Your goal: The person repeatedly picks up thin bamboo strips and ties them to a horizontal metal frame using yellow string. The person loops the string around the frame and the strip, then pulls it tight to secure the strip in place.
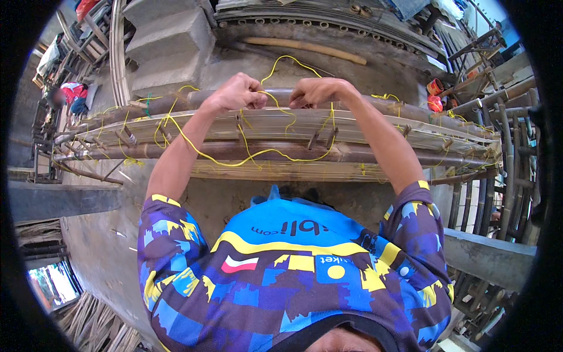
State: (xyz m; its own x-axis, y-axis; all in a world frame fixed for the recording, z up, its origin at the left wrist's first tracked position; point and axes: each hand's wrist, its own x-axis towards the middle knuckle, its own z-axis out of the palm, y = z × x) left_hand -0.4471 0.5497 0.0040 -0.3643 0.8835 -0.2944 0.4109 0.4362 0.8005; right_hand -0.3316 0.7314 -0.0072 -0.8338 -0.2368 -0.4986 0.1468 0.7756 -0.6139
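My left hand (239, 92) is closed, its fingers pinched on a thin yellow cord (286, 57). Just to its right, my right hand (321, 92) is closed too, fingertips pressed together at the same cord. A slack loop of cord arches beyond both hands, and a short end hangs between them. Both hands are over the far bamboo pole (375, 104) of a long frame. Pale slender strips (281, 125) run lengthwise between it and a nearer bamboo pole (352, 152). Small wooden pegs (314, 138) stand along the strips, and more yellow cord droops across them.
Concrete steps (167, 50) rise at the far left. A loose bamboo pole (305, 47) lies on the floor beyond the frame, before stacked bamboo (328, 17). Orange-red containers (434, 94) stand at the right. Another person (73, 95) is low down at the far left.
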